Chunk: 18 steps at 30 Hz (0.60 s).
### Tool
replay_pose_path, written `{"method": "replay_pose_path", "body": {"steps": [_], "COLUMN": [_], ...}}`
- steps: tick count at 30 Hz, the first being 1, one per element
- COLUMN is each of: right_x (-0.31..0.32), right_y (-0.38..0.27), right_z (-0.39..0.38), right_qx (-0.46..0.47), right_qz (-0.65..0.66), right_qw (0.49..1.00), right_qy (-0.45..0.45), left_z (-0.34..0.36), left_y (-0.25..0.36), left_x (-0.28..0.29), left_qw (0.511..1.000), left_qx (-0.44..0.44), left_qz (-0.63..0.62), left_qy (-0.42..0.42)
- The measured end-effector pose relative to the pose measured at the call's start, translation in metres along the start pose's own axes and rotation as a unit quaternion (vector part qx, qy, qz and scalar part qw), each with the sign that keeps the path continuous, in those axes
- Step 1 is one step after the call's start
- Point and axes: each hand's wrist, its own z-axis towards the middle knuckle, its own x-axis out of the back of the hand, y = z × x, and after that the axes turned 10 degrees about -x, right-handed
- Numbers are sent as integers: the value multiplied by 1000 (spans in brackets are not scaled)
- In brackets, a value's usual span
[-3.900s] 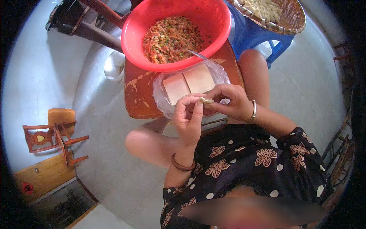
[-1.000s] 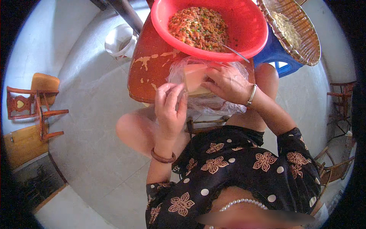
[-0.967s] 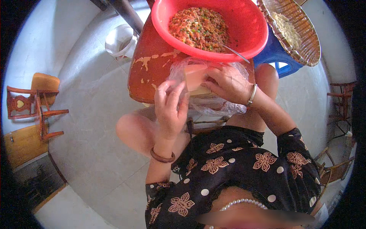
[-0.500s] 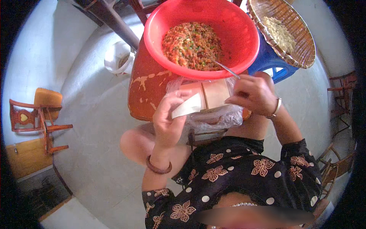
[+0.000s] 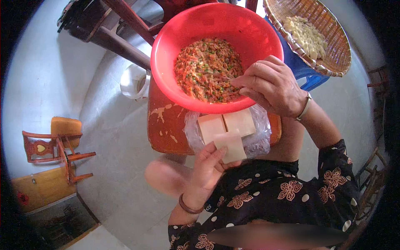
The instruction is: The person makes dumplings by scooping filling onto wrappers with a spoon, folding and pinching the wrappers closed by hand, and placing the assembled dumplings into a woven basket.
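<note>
Left hand [image 5: 206, 164] holds a pale square wrapper [image 5: 231, 148] between thumb and fingers, near two stacks of wrappers [image 5: 239, 123] on a plastic bag [image 5: 261, 133]. Right hand [image 5: 273, 85] hangs over the red bowl [image 5: 216, 21], fingers drawn together on a thin utensil [image 5: 222, 76], mostly hidden, that dips into chopped filling [image 5: 196, 68].

Grey floor [image 5: 121, 179], pale wall [image 5: 35, 91].
A wooden chair [image 5: 66, 126] is seen at left; daylight is reflected off the floor.

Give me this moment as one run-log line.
Left hand: holds pale sheet | Right hand: over mixture in red bowl, grip unclear | Near: sheet stacks, clear plastic around
</note>
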Motion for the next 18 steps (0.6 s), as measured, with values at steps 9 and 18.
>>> {"method": "replay_pose_path", "body": {"steps": [9,18], "right_x": [-29,-31], "right_y": [-8,-12], "right_z": [21,12], "right_qx": [24,33], "right_qz": [87,147], "right_qw": [996,988], "right_qy": [-1,-35], "left_z": [6,3], "left_y": [11,22], "left_x": [-8,-1], "left_qw": [998,993], "left_qx": [-54,-90], "left_qz": [27,57], "left_qy": [33,40]}}
